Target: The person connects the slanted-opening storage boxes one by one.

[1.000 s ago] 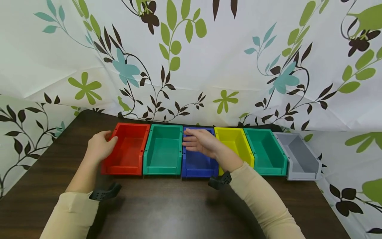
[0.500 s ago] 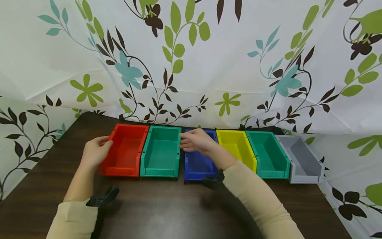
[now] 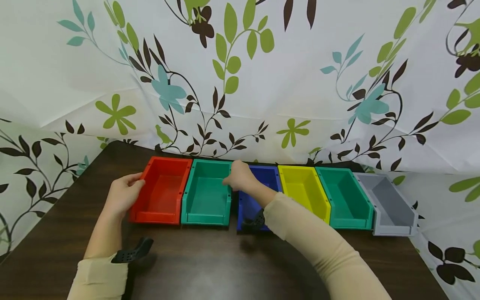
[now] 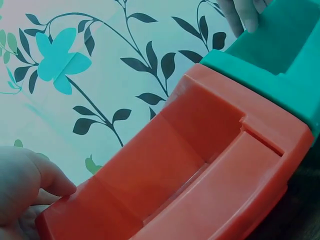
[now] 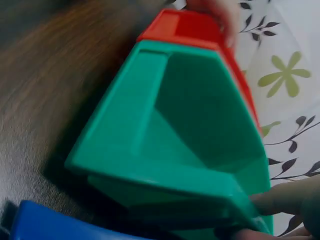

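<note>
My left hand (image 3: pixel 123 194) pinches the left wall of a red storage bin (image 3: pixel 162 193) at the row's left end; thumb and fingers straddle its rim in the left wrist view. Touching it on the right is a green storage bin (image 3: pixel 207 196). At that green bin's right wall, my right hand (image 3: pixel 241 176) pinches the rim (image 5: pixel 245 205), as the right wrist view shows. A narrow gap parts this bin from the blue bin (image 3: pixel 269 177), which my right forearm partly covers. Both bins in my hands look bare inside.
Right of the blue bin stand a yellow bin (image 3: pixel 303 189), a second green bin (image 3: pixel 343 193) and a grey bin (image 3: pixel 388 204). All sit on a dark wooden table (image 3: pixel 187 262). A leaf-patterned sheet (image 3: pixel 247 108) hangs directly behind the row.
The red bin and the green bin beside it have slid left, opening a gap from the blue bin. My right hand has come from over the blue bin to the green bin's right wall.
</note>
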Demonstrator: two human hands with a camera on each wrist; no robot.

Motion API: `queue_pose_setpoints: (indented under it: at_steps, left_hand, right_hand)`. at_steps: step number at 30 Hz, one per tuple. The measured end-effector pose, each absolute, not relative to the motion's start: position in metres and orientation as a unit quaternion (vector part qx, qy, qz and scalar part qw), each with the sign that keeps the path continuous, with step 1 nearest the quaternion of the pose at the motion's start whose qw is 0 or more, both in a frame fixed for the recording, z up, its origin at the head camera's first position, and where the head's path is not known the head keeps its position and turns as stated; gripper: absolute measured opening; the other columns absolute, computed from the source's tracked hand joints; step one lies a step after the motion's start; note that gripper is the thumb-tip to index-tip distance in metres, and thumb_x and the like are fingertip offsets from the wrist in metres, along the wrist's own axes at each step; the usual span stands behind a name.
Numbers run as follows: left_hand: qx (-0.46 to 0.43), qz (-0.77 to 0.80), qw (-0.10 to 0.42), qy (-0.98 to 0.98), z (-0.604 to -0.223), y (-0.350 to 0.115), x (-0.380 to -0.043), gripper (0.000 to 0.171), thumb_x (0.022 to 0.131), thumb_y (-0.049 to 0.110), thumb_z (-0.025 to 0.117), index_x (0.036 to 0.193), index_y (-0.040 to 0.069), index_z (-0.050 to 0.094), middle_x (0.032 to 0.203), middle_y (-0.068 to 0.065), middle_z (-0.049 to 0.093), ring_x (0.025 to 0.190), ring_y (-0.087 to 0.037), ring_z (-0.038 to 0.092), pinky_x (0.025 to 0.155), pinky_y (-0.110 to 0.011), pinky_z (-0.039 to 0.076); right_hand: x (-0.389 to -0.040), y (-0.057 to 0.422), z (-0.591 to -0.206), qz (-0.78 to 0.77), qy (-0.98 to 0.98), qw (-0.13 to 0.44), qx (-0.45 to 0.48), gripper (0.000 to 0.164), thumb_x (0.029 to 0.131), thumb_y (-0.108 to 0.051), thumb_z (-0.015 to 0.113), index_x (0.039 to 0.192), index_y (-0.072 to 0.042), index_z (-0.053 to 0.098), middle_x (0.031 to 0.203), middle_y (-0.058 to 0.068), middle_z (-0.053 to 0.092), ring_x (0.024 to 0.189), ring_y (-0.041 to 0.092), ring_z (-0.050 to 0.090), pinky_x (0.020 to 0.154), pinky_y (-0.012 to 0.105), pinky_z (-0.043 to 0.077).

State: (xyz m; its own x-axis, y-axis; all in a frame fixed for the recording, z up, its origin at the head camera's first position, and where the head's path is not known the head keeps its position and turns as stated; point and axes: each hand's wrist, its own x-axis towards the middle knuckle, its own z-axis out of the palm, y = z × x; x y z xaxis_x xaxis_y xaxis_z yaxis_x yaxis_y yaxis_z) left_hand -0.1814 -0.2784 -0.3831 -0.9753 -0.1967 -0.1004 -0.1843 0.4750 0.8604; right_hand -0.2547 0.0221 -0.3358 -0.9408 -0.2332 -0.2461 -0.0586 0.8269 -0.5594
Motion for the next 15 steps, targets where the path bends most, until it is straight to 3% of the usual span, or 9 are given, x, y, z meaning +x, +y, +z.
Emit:
queue_pose_setpoints:
  at_steps: [4,8,11,13,15]
  left_hand:
    - [0.111,-0.509,0.011,-0.853,-0.383,-0.276,-0.182,0.052,0.100,0.029,0.037,0.141,-0.003,0.039,0.131,-0.031,0.051,0.104,-0.039,0.058,0.078,-0.046,0.057]
    - [0.112,-0.511,0.020,-0.852,-0.383,-0.275,-0.183,0.051,0.100,0.028,0.038,0.140,-0.004,0.041,0.130,-0.031,0.052,0.106,-0.039,0.057,0.080,-0.047,0.056]
    - [0.113,-0.511,0.023,-0.852,-0.384,-0.276,-0.181,0.051,0.100,0.027,0.038,0.140,-0.005,0.041,0.129,-0.031,0.052,0.107,-0.039,0.057,0.082,-0.049,0.055]
    - [0.112,-0.511,0.024,-0.852,-0.385,-0.278,-0.181,0.051,0.100,0.027,0.038,0.140,-0.005,0.041,0.129,-0.031,0.052,0.107,-0.039,0.057,0.082,-0.049,0.055]
    - [0.110,-0.513,0.020,-0.851,-0.385,-0.278,-0.181,0.051,0.100,0.027,0.038,0.140,-0.005,0.040,0.130,-0.031,0.052,0.108,-0.040,0.057,0.083,-0.050,0.054]
  right_hand:
    - [-0.256,0.022,-0.338,-0.275,0.950,0.131,-0.071,0.045,0.084,-0.009,0.063,0.050,-0.015,0.034,0.042,0.000,0.044,0.040,0.014,0.054,0.038,0.020,0.041]
    - [-0.257,0.025,-0.337,-0.307,0.943,0.120,-0.046,0.035,0.085,-0.008,0.059,0.058,-0.013,0.037,0.051,0.004,0.048,0.042,0.014,0.054,0.039,0.021,0.042]
    - [-0.256,0.027,-0.339,-0.356,0.926,0.120,-0.038,0.009,0.087,-0.008,0.058,0.082,-0.001,0.057,0.073,0.013,0.061,0.050,0.017,0.061,0.044,0.024,0.050]
    - [-0.256,0.030,-0.339,-0.397,0.909,0.123,-0.037,0.027,0.087,-0.007,0.058,0.111,0.007,0.059,0.095,0.020,0.065,0.061,0.021,0.068,0.050,0.026,0.055]
    - [-0.255,0.033,-0.338,-0.434,0.891,0.128,-0.033,0.045,0.087,-0.005,0.058,0.130,0.007,0.050,0.112,0.024,0.062,0.074,0.027,0.070,0.056,0.028,0.058]
